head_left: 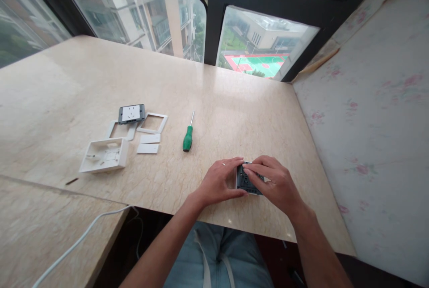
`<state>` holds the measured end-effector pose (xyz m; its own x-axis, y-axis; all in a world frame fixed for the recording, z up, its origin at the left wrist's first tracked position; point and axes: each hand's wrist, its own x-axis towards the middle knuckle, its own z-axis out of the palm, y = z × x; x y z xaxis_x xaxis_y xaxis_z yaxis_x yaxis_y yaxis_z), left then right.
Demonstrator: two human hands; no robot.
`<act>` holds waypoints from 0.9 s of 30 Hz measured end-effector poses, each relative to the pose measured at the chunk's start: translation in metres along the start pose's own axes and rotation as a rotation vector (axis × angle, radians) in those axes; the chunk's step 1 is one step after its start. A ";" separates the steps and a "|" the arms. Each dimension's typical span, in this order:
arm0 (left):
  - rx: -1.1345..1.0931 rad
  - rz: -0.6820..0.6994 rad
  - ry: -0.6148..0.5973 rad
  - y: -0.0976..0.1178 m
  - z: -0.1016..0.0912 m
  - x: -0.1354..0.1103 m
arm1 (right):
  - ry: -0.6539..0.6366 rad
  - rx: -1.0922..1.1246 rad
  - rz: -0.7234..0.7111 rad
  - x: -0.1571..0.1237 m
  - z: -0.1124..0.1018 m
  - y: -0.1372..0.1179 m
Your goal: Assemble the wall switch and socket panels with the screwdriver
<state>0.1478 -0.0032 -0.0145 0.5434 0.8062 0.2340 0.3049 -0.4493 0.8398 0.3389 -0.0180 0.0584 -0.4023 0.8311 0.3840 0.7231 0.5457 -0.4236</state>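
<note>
Clock set on the dark grey, rectangular electrical module (pixel 246 185) in hand, 12 toward the window. Module lies at the near side of the cream, veined stone-look table (pixel 221 113), between both hands; pale rim visible along its 9 o'clock side.

Left hand (pixel 219 181), ring on one finger: grip clamped on the module, thumb at its 6 o'clock edge, fingers at its 12. Right hand (pixel 279 183) comes in from 3 o'clock, fingertips bunched over the module's face — cannot tell whether that grip is together on anything, as the tips hide the spot.

At 10 o'clock, well apart from the hands: screwdriver with green handle and bare metal shaft (pixel 188 133), lying free, tip toward 12. Farther along 10: grey-bodied socket module with white face (pixel 131 112), face up, overlapping one thin white square frame (pixel 132 132). Second thin white square frame (pixel 164 124) just beside it, on the 3 o'clock side. Between 9 and 10: two flat white rectangular plates (pixel 149 143), side by side.

At 9: open white plastic box (pixel 122 152), hollow side up; small dark brown strip (pixel 71 181) near it. At 8: white cable (pixel 80 239), running off the near edge.
</note>
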 end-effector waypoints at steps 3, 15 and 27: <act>0.014 -0.020 0.007 0.002 0.000 0.001 | 0.009 0.080 -0.003 0.022 0.006 -0.001; 0.027 0.018 -0.009 -0.001 0.000 0.003 | -0.492 -0.156 -0.514 0.155 0.099 -0.026; -0.006 0.011 -0.015 0.001 -0.002 0.002 | -0.393 -0.210 -0.733 0.162 0.099 -0.013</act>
<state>0.1475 -0.0014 -0.0127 0.5582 0.7956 0.2356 0.2945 -0.4554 0.8402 0.2088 0.1202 0.0447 -0.9459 0.2746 0.1729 0.2781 0.9605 -0.0040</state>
